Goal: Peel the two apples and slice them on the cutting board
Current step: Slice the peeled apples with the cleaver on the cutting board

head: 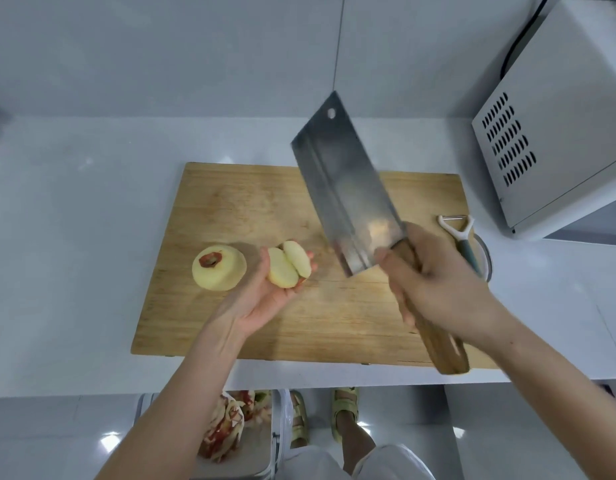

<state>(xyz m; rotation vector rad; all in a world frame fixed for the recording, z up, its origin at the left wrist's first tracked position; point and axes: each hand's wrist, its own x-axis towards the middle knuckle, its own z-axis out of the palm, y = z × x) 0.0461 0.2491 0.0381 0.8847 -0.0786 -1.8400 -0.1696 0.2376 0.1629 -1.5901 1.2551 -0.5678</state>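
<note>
Head view: left hand [265,292] turned palm up above the wooden cutting board [230,209], cradling two halves of a peeled apple [288,265]. Right hand [434,282] clenched around the wooden handle of a cleaver [344,192], blade raised and tilted over the board. Second peeled apple [219,268] resting whole on the board, just beside the left hand. White peeler [460,233] lying at the board's right edge on the white desk [74,237]. White microwave [555,126] at far right. Apple peels [227,427] in a bin below. No readable writing anywhere.
</note>
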